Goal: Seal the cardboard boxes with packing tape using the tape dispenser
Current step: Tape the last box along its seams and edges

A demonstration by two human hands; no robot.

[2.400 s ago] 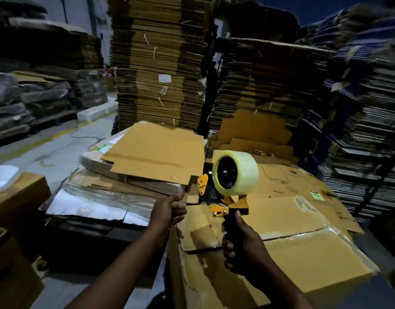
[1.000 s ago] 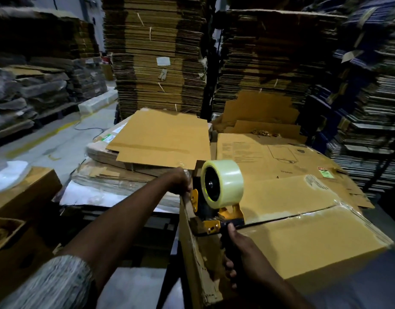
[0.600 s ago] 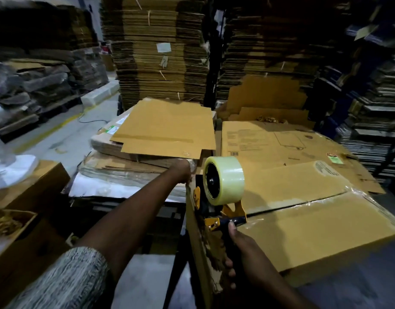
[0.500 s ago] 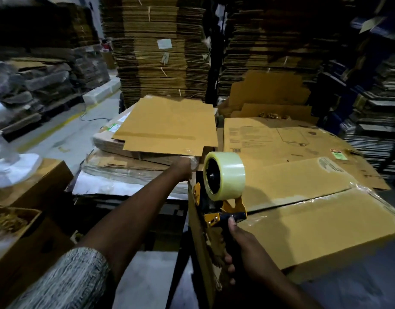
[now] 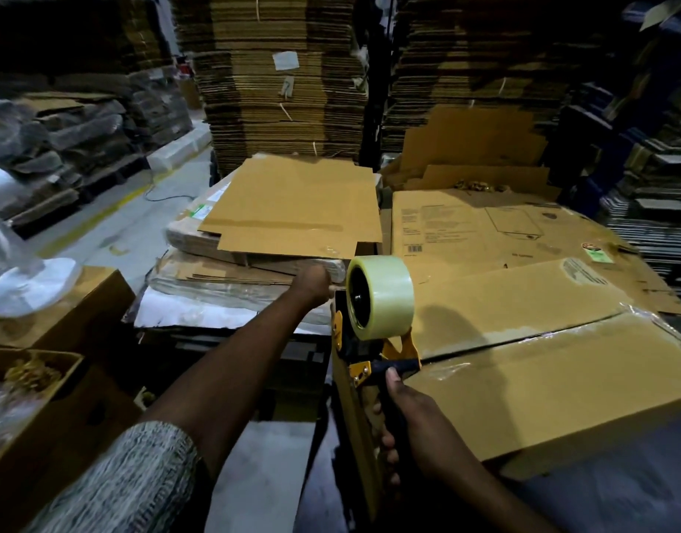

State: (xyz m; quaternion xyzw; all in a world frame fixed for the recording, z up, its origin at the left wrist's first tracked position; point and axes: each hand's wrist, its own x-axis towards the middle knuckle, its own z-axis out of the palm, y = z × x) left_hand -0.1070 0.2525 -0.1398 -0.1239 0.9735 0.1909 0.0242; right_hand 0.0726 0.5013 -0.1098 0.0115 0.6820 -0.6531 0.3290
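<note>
Right hand: the right hand is wrapped tight round the dark handle of the tape dispenser, thumb up near the yellow frame.
Left hand: the left hand reaches forward to the box's far left corner, fingers curled under; whether it pinches the tape end or only steadies the corner I cannot tell.
Tape dispenser: it stands at the left end of the box, nose down against the left side face by the top edge, with a full roll of clear tape on its hub.
Cardboard box: the cardboard box lies right in front of the person, flaps closed, its centre seam running away to the right; glossy film shows along parts of the seam.
Handling, box: it looks light and stiff, yet the flaps probably give under pressure, so press along the seam where both flaps back each other.
Handling, dispenser: rigid and easy in one hand; hold it by the handle, clear of the cutter at the nose.
Handling, tape: thin, sticky and quick to wrinkle, so it likely needs steady tension.
Surroundings: flattened cartons lie stacked beyond the left hand, tall cardboard stacks behind, a white fan base at left.
</note>
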